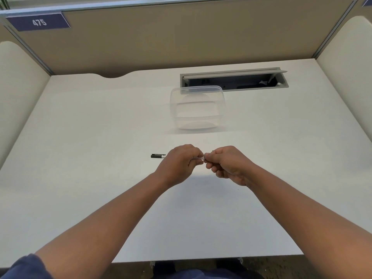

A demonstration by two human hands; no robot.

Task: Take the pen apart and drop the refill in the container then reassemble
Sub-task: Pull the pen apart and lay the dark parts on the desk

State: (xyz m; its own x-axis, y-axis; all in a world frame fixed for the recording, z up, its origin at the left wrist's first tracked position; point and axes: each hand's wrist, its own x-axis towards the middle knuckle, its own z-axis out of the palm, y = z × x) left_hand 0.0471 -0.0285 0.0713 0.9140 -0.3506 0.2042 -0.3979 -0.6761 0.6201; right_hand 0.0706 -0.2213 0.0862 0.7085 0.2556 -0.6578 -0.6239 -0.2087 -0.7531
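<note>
- Hands, two, meet at desk centre, held just above the white desk (80,137). The left hand (179,164) is closed around the barrel of the one pen (159,156); the right hand (225,162) pinches the pen's end at 3 o'clock.
- Pen lies level, its black clip end jutting out of the left fist toward 9 o'clock. A short white stretch of barrel shows between the two fists.
- Handling, judged: light, stiff, smooth plastic, likely to slip when twisted. Hold the barrel firmly in one fist and the tip section in the fingertips. The refill is not visible; expect it thin and prone to rolling.
- Container (198,107), one, clear plastic, open-topped, stands at 12 o'clock, well apart from the hands. It looks empty.
- Cable tray (233,79), one, lid raised, is recessed just beyond the container.
- Partition label (38,22), one, reads 475, at 10 o'clock.
</note>
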